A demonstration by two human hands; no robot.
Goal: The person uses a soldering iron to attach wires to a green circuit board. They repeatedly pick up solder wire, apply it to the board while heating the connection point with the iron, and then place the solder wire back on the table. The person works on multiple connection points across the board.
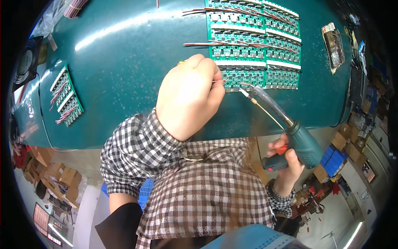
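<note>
My right hand (293,167) is wrapped round the grip of a dark green soldering gun (306,143) with a red trigger. A thin feed tube runs beside its barrel, and the tip meets the near edge of a green circuit board panel (244,79). At that panel's near left corner, my left hand (188,97) is closed in a pinch. A thin reddish wire (219,81) shows at its fingertips; the rest of it is hidden by the hand. Red, black and white wires (244,43) lie across the rows of boards farther back.
A smaller board panel with wires (66,97) lies on the green table (124,83) at the left. To the right is a blackened block in a worn tray (333,47). A fan (29,60) stands at the left edge, and a wire bundle (76,7) lies far left.
</note>
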